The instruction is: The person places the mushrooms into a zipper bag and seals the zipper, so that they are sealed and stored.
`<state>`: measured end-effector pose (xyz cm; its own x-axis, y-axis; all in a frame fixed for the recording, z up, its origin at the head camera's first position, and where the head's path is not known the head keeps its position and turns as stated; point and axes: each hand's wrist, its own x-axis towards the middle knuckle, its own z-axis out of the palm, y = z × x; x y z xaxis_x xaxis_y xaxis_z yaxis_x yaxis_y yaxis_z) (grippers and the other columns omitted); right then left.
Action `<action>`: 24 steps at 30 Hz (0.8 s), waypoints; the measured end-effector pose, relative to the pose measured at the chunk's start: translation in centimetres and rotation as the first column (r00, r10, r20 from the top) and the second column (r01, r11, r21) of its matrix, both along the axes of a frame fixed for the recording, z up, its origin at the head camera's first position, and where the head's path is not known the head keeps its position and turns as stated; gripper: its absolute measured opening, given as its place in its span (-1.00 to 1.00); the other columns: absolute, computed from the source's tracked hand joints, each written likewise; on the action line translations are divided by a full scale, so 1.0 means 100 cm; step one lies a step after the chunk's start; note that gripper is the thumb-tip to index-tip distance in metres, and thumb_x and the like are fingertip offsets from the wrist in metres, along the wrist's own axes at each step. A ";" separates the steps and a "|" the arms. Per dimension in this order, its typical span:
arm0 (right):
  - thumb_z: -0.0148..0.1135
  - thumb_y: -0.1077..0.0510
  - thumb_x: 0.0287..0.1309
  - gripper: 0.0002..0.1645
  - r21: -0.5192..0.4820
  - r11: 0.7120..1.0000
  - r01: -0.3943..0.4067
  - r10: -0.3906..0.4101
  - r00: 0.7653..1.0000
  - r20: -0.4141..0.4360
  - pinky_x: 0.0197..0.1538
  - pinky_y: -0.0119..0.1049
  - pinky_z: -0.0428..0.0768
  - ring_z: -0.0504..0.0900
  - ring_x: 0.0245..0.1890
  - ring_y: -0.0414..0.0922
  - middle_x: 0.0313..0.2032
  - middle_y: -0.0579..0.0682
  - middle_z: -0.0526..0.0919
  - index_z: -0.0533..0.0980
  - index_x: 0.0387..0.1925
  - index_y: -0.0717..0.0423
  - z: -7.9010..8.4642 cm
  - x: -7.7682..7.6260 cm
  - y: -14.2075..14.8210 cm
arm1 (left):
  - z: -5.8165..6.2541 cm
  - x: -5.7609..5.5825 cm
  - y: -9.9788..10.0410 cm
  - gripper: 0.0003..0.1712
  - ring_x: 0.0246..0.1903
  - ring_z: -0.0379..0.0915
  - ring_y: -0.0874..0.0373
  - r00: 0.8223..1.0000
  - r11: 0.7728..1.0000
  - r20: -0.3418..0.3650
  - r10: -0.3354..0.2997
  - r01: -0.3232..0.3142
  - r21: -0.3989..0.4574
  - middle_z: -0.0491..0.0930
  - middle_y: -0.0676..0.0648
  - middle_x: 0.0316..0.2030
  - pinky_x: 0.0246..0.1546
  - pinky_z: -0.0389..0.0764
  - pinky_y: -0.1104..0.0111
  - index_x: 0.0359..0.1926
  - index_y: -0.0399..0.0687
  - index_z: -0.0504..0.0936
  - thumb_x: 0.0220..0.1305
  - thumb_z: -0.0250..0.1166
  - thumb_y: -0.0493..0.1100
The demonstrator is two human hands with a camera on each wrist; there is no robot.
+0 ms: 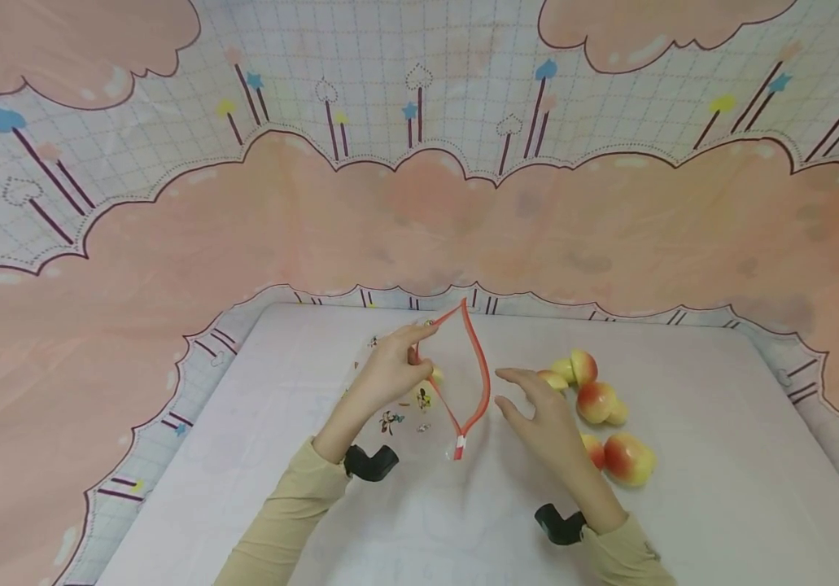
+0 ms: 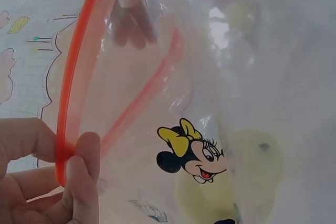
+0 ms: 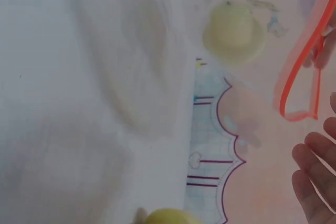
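A clear plastic zip bag (image 1: 459,446) with an orange-red zip edge and cartoon mouse prints stands with its mouth spread wide in the head view. My left hand (image 1: 392,368) pinches the near left side of that edge between thumb and fingers; the left wrist view shows the pinch on the zip strip (image 2: 71,82). Inside the bag sits a pale yellow fruit (image 3: 233,32), seen through the film in the right wrist view. Just right of the mouth, my right hand (image 1: 542,411) is held with fingers loosely extended and nothing between them.
Several red-and-yellow fruits (image 1: 629,460) lie on the white table (image 1: 741,456) to the right, partly behind my right hand. Black angled pieces (image 1: 371,462) are at both wrists. A patterned cloth (image 1: 404,220) rises behind the table's far edge.
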<state>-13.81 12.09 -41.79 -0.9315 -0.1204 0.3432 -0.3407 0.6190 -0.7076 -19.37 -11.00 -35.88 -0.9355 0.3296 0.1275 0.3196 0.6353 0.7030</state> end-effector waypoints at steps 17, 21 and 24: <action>0.36 0.24 0.06 -0.54 0.095 0.995 0.038 -0.031 0.997 -0.075 0.19 -0.31 0.43 0.54 0.13 -0.02 0.06 0.00 0.63 0.55 0.06 0.07 -0.007 0.011 0.042 | -0.001 -0.002 0.001 -0.34 -0.51 0.36 0.23 1.000 1.000 0.008 0.007 -0.007 -0.013 0.32 -0.25 0.34 -0.51 0.40 0.46 0.29 -0.15 0.44 0.09 0.23 -0.33; 0.33 0.22 0.10 -0.55 0.113 0.993 0.039 -0.036 0.999 -0.035 0.16 -0.01 0.46 0.53 0.15 0.07 0.08 0.05 0.62 0.54 0.07 0.08 -0.007 0.016 0.049 | -0.002 -0.003 0.002 -0.34 -0.51 0.35 0.23 1.000 1.000 0.019 0.013 -0.013 -0.007 0.32 -0.24 0.35 -0.52 0.39 0.46 0.29 -0.13 0.44 0.09 0.23 -0.33; 0.32 0.20 0.11 -0.56 0.123 0.991 0.043 -0.042 0.999 -0.014 0.15 0.11 0.46 0.53 0.14 0.12 0.07 0.08 0.61 0.53 0.07 0.09 -0.007 0.020 0.053 | -0.003 -0.003 0.003 -0.35 -0.52 0.35 0.23 1.000 1.000 0.020 0.013 -0.013 -0.004 0.34 -0.23 0.34 -0.52 0.38 0.47 0.28 -0.13 0.45 0.09 0.23 -0.33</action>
<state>-11.83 17.43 -42.44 -0.9328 -0.1232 0.3388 -0.3201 0.7155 -0.6210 -19.67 -10.75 -36.18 -0.9421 0.3177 0.1077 0.2974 0.6424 0.7063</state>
